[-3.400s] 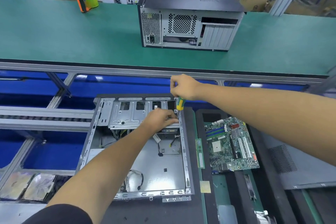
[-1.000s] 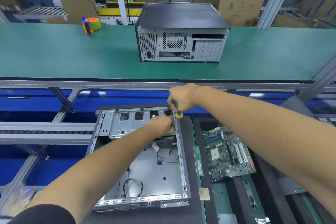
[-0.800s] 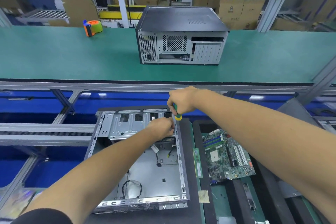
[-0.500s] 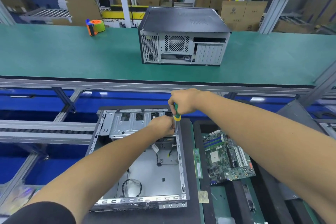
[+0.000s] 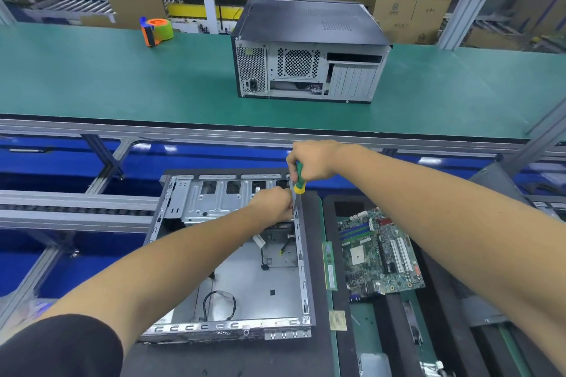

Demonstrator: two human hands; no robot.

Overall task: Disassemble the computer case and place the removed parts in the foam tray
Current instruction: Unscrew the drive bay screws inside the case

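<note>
A person works at the far right corner of an opened computer case [image 5: 239, 257], which lies on its side on a dark mat at the near edge of the workstation. The right hand [image 5: 312, 162] is wrapped around the green-and-yellow handle of a screwdriver [image 5: 298, 182], held upright with its tip down at the case's right rail; the left hand [image 5: 274, 203] is curled against the drive cage [image 5: 226, 199] just beside the tip (whether its grip pinches a screw or only steadies the metal cannot be told). The step in hand appears to be backing out a screw that holds the cage. A motherboard [image 5: 378, 251] and a memory stick [image 5: 329, 265] already lie in the foam tray [image 5: 330, 202] to the right of the case. The next move likely calls for steady downward pressure while turning, then catching the loose screw before it drops inside. A second, closed case [image 5: 309, 49] and a tape dispenser [image 5: 156, 30] sit on the green table [image 5: 122, 76] beyond
</note>
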